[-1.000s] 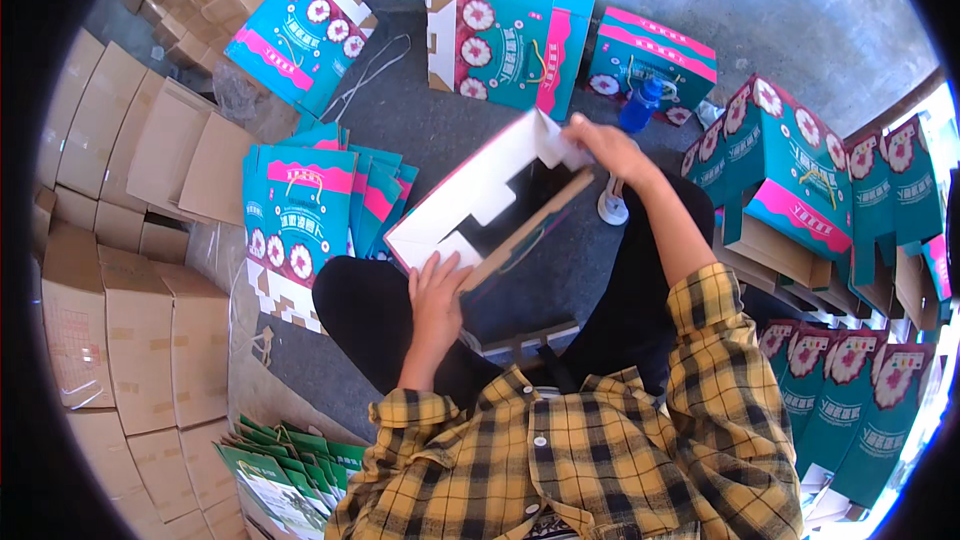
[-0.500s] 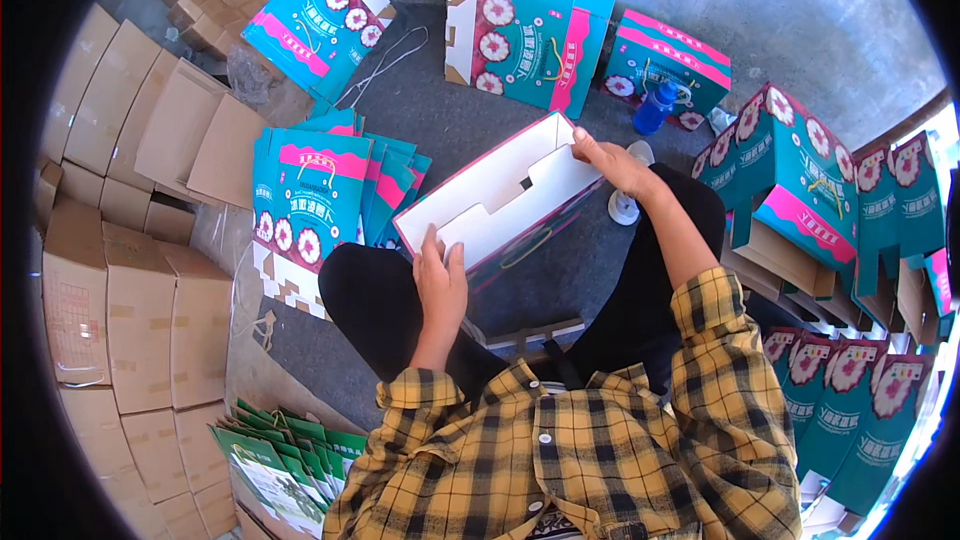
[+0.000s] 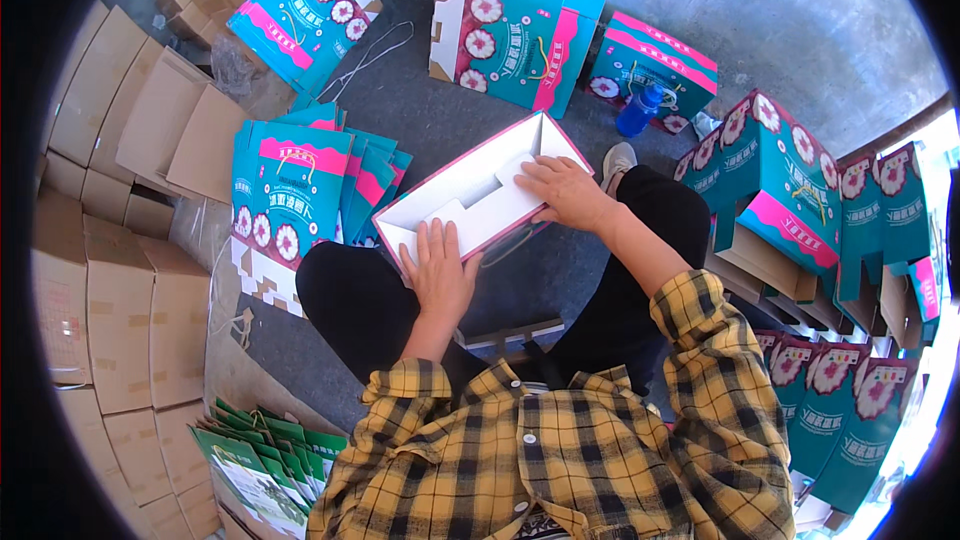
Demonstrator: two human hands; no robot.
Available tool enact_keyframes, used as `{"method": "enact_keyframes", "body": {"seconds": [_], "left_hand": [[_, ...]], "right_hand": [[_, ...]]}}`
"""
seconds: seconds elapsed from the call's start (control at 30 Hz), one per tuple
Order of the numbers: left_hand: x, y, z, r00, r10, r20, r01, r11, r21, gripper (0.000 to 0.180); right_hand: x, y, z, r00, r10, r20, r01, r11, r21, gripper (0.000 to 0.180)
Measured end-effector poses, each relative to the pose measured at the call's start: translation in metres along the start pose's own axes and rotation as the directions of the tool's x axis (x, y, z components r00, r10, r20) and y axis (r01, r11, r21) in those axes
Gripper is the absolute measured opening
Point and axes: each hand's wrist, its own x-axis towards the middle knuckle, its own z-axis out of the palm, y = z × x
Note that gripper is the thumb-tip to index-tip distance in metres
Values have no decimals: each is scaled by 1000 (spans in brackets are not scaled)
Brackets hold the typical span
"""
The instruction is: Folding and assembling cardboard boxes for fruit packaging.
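An open-topped carton (image 3: 408,210) with a white inside and a dark pink rim lies slantwise between my legs. Inside it a white flap (image 3: 478,217) with a stepped cutout runs along the near side. My left hand (image 3: 440,270) rests on the flap's left part, fingers stretched out and apart. Across the flap's right part lies my right hand (image 3: 572,192), fingers extended inward and the thumb near the close edge. Part of a cord handle (image 3: 508,248) shows on the carton's near outer side. Its underside is hidden.
Flat teal-and-pink cartons (image 3: 290,190) lie at left, with another stack (image 3: 520,25) against the wall. A blue bottle (image 3: 638,112) stands by a finished carton (image 3: 655,65). Brown boxes (image 3: 120,320) pile up at far left, green bags (image 3: 265,455) below. Assembled cartons (image 3: 790,180) stand at right.
My right hand has left the carton's far right corner and come onto the inner flap. My left hand's fingers have flattened on the flap. The flap sits lower, and the view has shifted slightly.
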Motion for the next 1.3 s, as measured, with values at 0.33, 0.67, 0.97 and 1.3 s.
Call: {"method": "enact_keyframes", "body": {"seconds": [0.33, 0.67, 0.97, 1.3], "left_hand": [[1, -1, 5, 1000, 10, 15, -10, 1000, -29, 58], [24, -55, -20, 870, -346, -350, 179, 886, -428, 64], [22, -140, 49, 490, -426, 761, 622, -441, -647, 76], [24, -145, 65, 589, -194, 784, 722, -309, -619, 79]], "right_hand": [[1, 2, 4, 995, 9, 102, -11, 1000, 16, 60], [5, 34, 5, 825, 336, -455, -215, 930, 298, 39], [20, 90, 33, 646, 694, 319, -639, 262, 723, 90], [-6, 70, 40, 665, 501, 554, -550, -174, 817, 73]]}}
